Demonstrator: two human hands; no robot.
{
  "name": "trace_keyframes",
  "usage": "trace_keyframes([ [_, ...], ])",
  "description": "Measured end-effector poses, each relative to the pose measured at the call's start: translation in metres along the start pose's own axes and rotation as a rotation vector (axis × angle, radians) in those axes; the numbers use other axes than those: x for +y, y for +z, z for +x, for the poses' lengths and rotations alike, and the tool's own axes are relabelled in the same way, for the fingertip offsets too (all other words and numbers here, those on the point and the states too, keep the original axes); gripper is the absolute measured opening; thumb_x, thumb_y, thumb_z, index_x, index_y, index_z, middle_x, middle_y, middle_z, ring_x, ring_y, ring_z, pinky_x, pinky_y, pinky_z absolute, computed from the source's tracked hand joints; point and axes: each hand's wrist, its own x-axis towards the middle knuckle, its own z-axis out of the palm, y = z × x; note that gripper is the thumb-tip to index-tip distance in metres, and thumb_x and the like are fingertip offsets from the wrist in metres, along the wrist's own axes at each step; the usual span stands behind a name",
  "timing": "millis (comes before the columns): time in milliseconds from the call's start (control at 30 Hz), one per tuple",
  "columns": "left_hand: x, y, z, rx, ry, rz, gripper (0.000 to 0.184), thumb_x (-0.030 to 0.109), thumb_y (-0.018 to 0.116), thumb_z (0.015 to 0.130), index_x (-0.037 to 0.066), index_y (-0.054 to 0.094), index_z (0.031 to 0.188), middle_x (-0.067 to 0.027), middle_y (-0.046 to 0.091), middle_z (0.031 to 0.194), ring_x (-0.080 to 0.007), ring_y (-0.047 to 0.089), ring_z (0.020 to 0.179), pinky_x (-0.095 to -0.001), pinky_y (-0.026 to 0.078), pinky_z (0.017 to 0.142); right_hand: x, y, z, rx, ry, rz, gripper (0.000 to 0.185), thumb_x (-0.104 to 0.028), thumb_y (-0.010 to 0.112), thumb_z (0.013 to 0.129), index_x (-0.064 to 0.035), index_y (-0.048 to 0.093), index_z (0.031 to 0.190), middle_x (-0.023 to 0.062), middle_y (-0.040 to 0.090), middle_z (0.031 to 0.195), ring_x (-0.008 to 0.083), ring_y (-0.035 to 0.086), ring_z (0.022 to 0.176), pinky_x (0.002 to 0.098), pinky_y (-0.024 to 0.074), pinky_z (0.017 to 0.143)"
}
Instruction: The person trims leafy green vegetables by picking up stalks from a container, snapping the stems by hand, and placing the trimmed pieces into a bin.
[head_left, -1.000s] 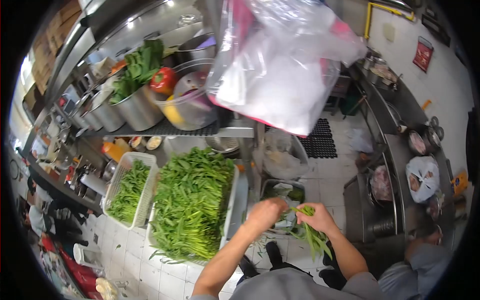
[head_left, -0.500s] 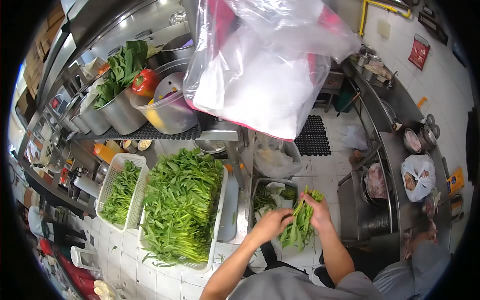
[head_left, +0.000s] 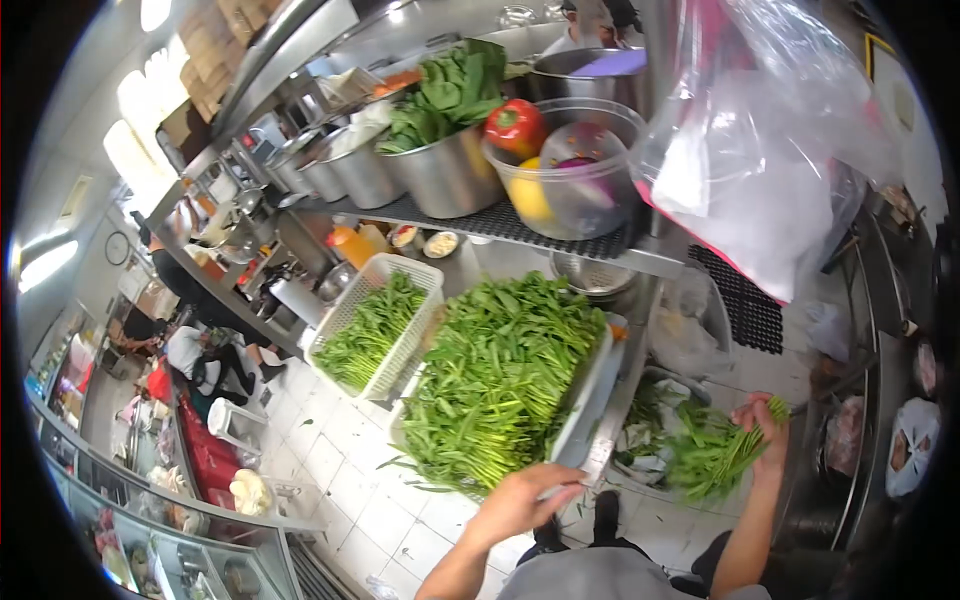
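One bunch of long-stemmed leafy greens (head_left: 708,458) is in the right hand (head_left: 765,438), fingers wrapped around the stems, to the right of the white basket (head_left: 586,402). It looks light, with firm stems and soft, easily bruised leaves, so gathered stems seem the best hold. Its long axis slants, stem ends up-right, leaves down-left. The left hand's (head_left: 527,497) thumb and fingers nearly meet; whether they pinch anything, I cannot tell.

Basket (head_left: 403,350) L of tub (head_left: 583,388), both w/ greens (head_left: 500,370) in; shelf (head_left: 650,258) behind w/ pots (head_left: 445,175) on; bag (head_left: 750,170) to R.
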Motion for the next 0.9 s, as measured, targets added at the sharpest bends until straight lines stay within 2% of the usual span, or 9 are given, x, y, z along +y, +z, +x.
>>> trace_keyframes([
  [67,-0.006,-0.034,-0.001,0.199,-0.004,0.169,0.014,0.011,0.074,0.085,0.004,0.073,0.097,-0.0113,0.071,0.089,-0.0278,0.068,0.080,-0.0342,0.055,0.075,0.006,0.007,0.000,0.071,-0.001,-0.516,0.017,-0.014,0.063,0.095,0.0009,0.062,0.103,0.0015,0.048,0.062,0.0131,0.051,0.056,0.0299,0.0475,0.061],
  [100,-0.012,-0.050,-0.004,0.223,-0.043,0.253,0.014,0.011,0.074,0.084,0.006,0.073,0.097,-0.0109,0.070,0.091,-0.0279,0.068,0.082,-0.0346,0.055,0.075,0.011,0.008,-0.002,0.046,0.015,-0.417,0.015,-0.008,0.060,0.095,0.0044,0.061,0.103,0.0031,0.050,0.062,0.0140,0.054,0.053,0.0319,0.0513,0.060],
  [233,-0.025,-0.084,-0.013,0.173,-0.065,0.472,0.015,0.012,0.073,0.083,0.010,0.073,0.098,-0.0095,0.067,0.098,-0.0281,0.065,0.090,-0.0363,0.054,0.078,-0.003,0.030,-0.013,0.143,0.072,-0.187,0.014,-0.008,0.063,0.093,0.0045,0.062,0.100,0.0018,0.050,0.063,0.0107,0.046,0.049,0.0310,0.0445,0.050],
  [333,-0.046,-0.078,-0.003,0.048,-0.058,0.481,0.015,0.014,0.073,0.083,0.012,0.073,0.098,-0.0089,0.065,0.102,-0.0283,0.063,0.095,-0.0365,0.053,0.080,0.000,0.041,-0.016,0.183,0.114,-0.262,0.013,-0.008,0.064,0.092,0.0037,0.063,0.098,0.0013,0.050,0.063,0.0102,0.043,0.048,0.0300,0.0410,0.048],
  [467,-0.058,-0.109,0.009,0.296,-0.020,0.298,0.013,0.014,0.074,0.084,0.007,0.073,0.095,-0.0083,0.067,0.096,-0.0228,0.065,0.091,-0.0345,0.052,0.078,-0.003,0.045,-0.021,0.140,0.163,-0.280,0.012,-0.007,0.066,0.090,0.0033,0.063,0.095,0.0017,0.050,0.063,0.0097,0.043,0.047,0.0286,0.0400,0.047],
  [533,-0.047,-0.138,0.011,0.463,-0.153,0.155,0.009,0.009,0.073,0.086,0.003,0.073,0.092,-0.0066,0.068,0.094,-0.0147,0.062,0.084,-0.0277,0.049,0.074,-0.008,0.049,-0.021,0.155,0.174,-0.233,0.012,-0.007,0.067,0.089,0.0036,0.063,0.093,0.0020,0.051,0.063,0.0095,0.043,0.047,0.0283,0.0398,0.047],
  [667,-0.038,-0.189,0.012,0.721,-0.075,-0.198,0.012,0.006,0.069,0.089,-0.004,0.070,0.097,-0.0032,0.066,0.090,-0.0099,0.059,0.074,-0.0233,0.047,0.064,-0.011,0.057,-0.015,0.135,0.129,-0.234,0.012,-0.006,0.067,0.088,0.0037,0.063,0.092,0.0017,0.051,0.063,0.0091,0.043,0.047,0.0281,0.0402,0.047],
  [733,-0.020,-0.209,0.012,0.783,0.049,-0.307,0.014,0.005,0.066,0.092,-0.004,0.068,0.103,-0.0051,0.065,0.084,-0.0089,0.058,0.069,-0.0226,0.047,0.063,-0.012,0.064,-0.012,0.109,0.107,-0.236,0.011,-0.005,0.067,0.087,0.0040,0.063,0.093,0.0015,0.052,0.062,0.0090,0.044,0.047,0.0279,0.0404,0.047],
  [900,-0.003,-0.222,0.018,0.744,0.140,-0.472,0.016,0.006,0.062,0.095,-0.004,0.067,0.106,-0.0083,0.067,0.091,-0.0128,0.063,0.074,-0.0241,0.053,0.064,-0.042,0.118,-0.005,-0.038,0.087,-0.330,0.009,-0.003,0.070,0.083,0.0037,0.069,0.090,0.0019,0.060,0.065,0.0092,0.052,0.052,0.0260,0.0433,0.050],
])
